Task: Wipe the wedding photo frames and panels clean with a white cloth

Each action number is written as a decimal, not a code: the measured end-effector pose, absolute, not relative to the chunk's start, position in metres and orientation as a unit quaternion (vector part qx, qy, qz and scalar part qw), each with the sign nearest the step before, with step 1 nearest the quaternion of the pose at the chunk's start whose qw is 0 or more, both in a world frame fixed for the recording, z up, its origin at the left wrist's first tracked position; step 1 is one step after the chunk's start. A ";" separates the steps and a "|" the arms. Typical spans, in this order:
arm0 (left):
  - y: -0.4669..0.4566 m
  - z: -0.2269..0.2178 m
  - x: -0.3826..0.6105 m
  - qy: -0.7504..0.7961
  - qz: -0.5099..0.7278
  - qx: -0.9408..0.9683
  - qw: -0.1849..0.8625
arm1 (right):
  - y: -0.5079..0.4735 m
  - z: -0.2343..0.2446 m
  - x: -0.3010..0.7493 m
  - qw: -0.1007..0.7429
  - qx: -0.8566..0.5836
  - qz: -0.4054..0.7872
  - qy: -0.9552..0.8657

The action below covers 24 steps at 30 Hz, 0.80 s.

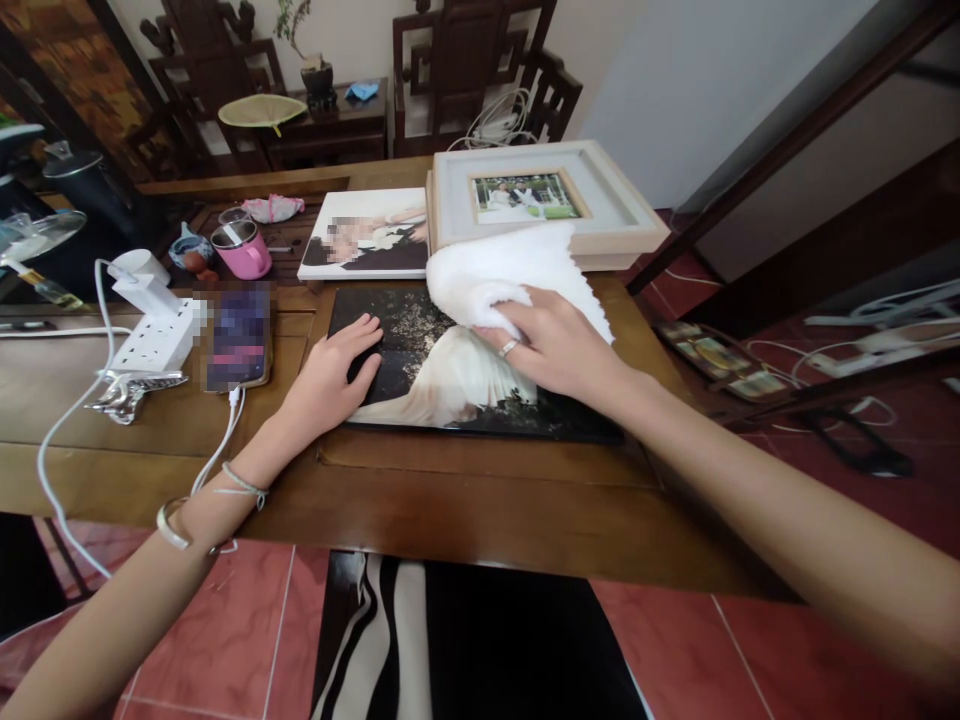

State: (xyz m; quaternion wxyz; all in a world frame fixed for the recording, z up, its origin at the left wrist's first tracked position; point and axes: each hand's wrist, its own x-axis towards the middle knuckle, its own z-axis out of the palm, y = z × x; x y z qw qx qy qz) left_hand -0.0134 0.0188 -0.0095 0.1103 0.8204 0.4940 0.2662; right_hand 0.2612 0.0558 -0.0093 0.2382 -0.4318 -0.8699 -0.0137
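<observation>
A dark photo panel with a pale dress in its picture lies flat on the wooden table. My left hand rests flat on the panel's left side, fingers stretched out. Bunched in my right hand is a white cloth, pressed over the panel's upper right part. The loose end of the cloth spreads to the right and back, up against a light wooden picture frame. The cloth and my right forearm hide much of the panel's right side.
Behind the panel lies a white-edged photo print. To the left are a phone with its charging cable, a white power strip and a pink mug. White cables hang over the table's front edge.
</observation>
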 end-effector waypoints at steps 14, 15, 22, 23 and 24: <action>0.055 0.012 -0.017 0.494 0.264 0.820 0.119 | -0.021 0.021 0.248 0.282 -0.264 0.047 -0.921; 0.056 0.012 -0.017 0.496 0.263 0.819 0.118 | -0.021 0.023 0.248 0.281 -0.260 0.053 -0.922; 0.042 0.016 -0.018 0.497 0.255 0.821 0.120 | -0.008 0.027 0.246 0.281 -0.263 0.066 -0.921; 0.039 0.017 -0.018 0.495 0.254 0.822 0.122 | -0.006 0.027 0.246 0.280 -0.265 0.065 -0.921; 0.036 0.017 -0.017 0.492 0.254 0.823 0.125 | -0.003 0.026 0.245 0.277 -0.268 0.065 -0.920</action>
